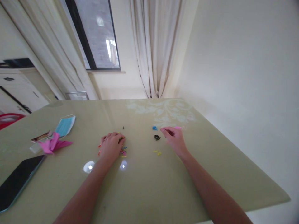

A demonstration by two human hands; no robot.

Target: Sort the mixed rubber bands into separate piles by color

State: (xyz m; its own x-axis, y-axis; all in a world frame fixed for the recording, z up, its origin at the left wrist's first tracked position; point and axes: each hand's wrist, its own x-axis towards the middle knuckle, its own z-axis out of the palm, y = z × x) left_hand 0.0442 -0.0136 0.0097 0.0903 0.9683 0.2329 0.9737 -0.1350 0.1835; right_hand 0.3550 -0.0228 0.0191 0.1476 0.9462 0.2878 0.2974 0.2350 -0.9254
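My left hand [111, 145] rests on the table with curled fingers, over a mixed heap of small coloured pieces [123, 151]. Pink, blue, yellow and orange bits stick out around it; what its fingers grip is hidden. To the right, my right hand [174, 138] is closed in a pinch, and anything between its fingertips is too small to make out. Near those fingertips are a blue pile [154, 128] and a black pile [157, 137] of small pieces. Yellow pieces [158, 152] lie closer to me. Pink pieces [178, 128] show just behind the right hand.
One dark piece [123, 127] lies alone beyond my left hand. On the table's left side are a phone [20, 179], a pink folded-paper figure [53, 144] and a blue face mask [65, 125]. A white wall [245, 77] runs along the right of the table [144, 193].
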